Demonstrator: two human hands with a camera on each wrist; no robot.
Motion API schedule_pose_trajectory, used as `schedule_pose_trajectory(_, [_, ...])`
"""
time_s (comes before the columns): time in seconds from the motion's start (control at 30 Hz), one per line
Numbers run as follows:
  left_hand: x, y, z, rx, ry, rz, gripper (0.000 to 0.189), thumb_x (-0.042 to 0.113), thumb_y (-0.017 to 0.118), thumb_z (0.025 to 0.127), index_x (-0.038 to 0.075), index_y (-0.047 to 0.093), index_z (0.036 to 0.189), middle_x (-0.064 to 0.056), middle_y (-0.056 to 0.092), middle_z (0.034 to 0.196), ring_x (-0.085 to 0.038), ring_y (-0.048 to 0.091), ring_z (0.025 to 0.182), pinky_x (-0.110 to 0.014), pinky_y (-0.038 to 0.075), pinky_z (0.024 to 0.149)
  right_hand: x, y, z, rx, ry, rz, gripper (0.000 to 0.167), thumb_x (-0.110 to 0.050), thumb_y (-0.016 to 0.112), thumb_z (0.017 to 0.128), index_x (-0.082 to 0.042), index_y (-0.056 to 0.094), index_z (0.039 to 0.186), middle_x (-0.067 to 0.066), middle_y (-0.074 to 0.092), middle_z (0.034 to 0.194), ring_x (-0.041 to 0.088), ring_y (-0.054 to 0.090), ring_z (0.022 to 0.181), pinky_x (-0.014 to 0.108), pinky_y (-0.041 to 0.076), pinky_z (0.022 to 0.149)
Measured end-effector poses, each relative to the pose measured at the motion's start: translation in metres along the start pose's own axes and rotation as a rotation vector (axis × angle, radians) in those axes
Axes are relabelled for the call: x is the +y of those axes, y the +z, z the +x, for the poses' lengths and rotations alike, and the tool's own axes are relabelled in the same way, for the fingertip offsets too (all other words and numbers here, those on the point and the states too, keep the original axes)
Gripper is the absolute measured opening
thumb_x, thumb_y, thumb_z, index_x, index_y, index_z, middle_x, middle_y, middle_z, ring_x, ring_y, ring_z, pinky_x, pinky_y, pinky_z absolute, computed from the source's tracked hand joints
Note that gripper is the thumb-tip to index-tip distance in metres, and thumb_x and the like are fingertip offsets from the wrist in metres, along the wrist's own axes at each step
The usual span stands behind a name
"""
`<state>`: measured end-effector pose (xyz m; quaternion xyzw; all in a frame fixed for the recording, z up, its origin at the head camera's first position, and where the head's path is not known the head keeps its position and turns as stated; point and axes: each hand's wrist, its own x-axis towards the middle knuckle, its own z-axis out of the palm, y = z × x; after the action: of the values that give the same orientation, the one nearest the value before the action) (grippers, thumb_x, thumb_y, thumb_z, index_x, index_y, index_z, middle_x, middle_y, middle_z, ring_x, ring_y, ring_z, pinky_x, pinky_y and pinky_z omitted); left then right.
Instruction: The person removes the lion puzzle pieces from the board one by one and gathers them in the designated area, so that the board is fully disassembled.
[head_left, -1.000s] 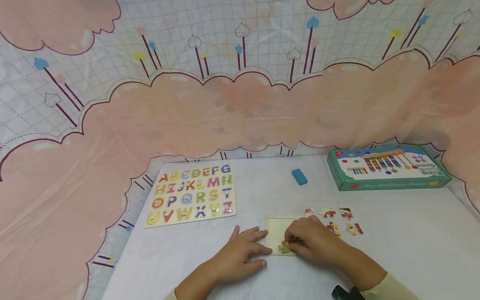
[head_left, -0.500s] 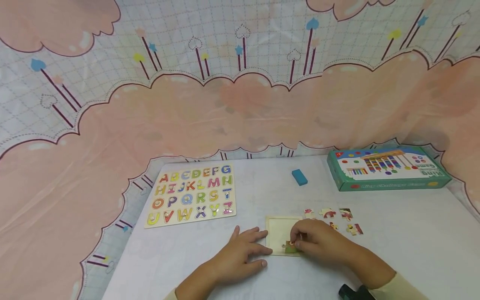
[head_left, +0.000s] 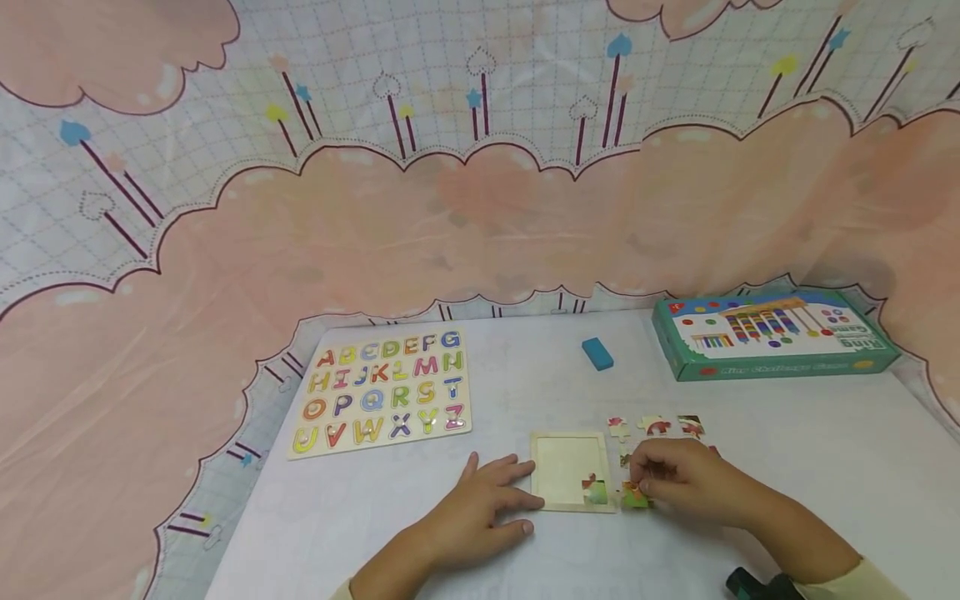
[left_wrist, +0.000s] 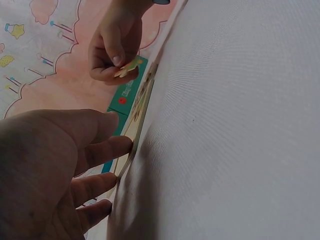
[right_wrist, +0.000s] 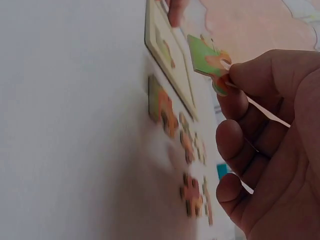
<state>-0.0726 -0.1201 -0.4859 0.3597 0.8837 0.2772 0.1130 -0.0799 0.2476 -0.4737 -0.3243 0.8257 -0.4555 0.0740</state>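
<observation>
My left hand [head_left: 487, 504] lies with fingers spread, fingertips at the left edge of a shallow wooden puzzle tray [head_left: 573, 507]. One green puzzle piece [head_left: 595, 492] lies in the tray's lower right corner. To the right of the tray, my right hand [head_left: 686, 483] pinches a green-and-orange puzzle piece [right_wrist: 205, 57] between thumb and forefinger. The right wrist view shows this piece raised off the tabletop, above another green-and-orange piece [right_wrist: 162, 107] lying beside the tray. In the left wrist view, the right hand [left_wrist: 117, 50] and its piece appear beyond my left fingers [left_wrist: 107, 145].
Several loose puzzle pieces [head_left: 655, 426] lie right of the tray, partly hidden by my right hand. An alphabet board [head_left: 382, 392] sits at the left. Behind are a blue block [head_left: 597, 354] and a green game box [head_left: 776, 337]. A patterned cloth [head_left: 450, 225] hangs at the back.
The first piece has slid right into the tray's lower right corner and been let go. My right hand has moved right, off the tray, and taken another piece. The left hand stays put.
</observation>
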Motion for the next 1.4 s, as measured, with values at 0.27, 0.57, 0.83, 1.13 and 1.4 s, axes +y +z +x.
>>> schedule_pose_trajectory(0.27, [-0.001,-0.001,0.002,-0.006,0.005,0.011,0.031,0.031,0.072,0.102,0.031,0.078,0.132,0.003,0.051,0.163,-0.026,0.038,0.156,-0.076,0.011,0.122,0.013,-0.018,-0.024,0.041,0.047,-0.061,0.023,-0.001,0.072,0.099,-0.024,0.071,0.101,-0.013,0.069,0.095,0.008,0.059,0.082,0.025,0.05,0.067])
schedule_pose_trajectory(0.57, [-0.002,-0.001,0.003,0.004,0.012,0.026,0.031,0.031,0.072,0.101,0.03,0.078,0.132,0.002,0.051,0.163,-0.027,0.038,0.156,-0.078,0.011,0.121,0.022,-0.029,-0.035,0.041,0.081,-0.1,0.022,0.0,0.072,0.099,-0.022,0.072,0.101,-0.013,0.07,0.096,0.007,0.061,0.085,0.024,0.053,0.071])
schedule_pose_trajectory(0.83, [0.0,-0.003,0.002,-0.003,0.003,0.019,0.031,0.032,0.071,0.102,0.03,0.077,0.132,0.002,0.05,0.163,-0.027,0.037,0.156,-0.077,0.01,0.122,0.024,-0.027,-0.036,0.069,0.1,-0.289,0.024,-0.006,0.079,0.095,-0.029,0.072,0.098,-0.022,0.065,0.092,-0.001,0.055,0.08,0.023,0.049,0.068])
schedule_pose_trajectory(1.13, [0.001,-0.002,0.003,-0.019,-0.007,0.02,0.031,0.035,0.07,0.103,0.031,0.077,0.133,0.003,0.05,0.163,-0.026,0.037,0.157,-0.076,0.011,0.122,0.024,-0.023,-0.039,0.063,0.128,-0.335,0.021,-0.012,0.081,0.094,-0.031,0.073,0.099,-0.023,0.067,0.097,-0.002,0.056,0.083,0.024,0.053,0.072])
schedule_pose_trajectory(1.4, [0.001,-0.001,0.001,-0.016,-0.005,0.027,0.031,0.036,0.07,0.103,0.031,0.077,0.133,0.002,0.05,0.163,-0.027,0.038,0.156,-0.076,0.011,0.122,0.022,-0.022,-0.039,0.053,0.122,-0.377,0.02,-0.013,0.083,0.094,-0.031,0.073,0.098,-0.025,0.066,0.095,-0.002,0.056,0.083,0.025,0.054,0.073])
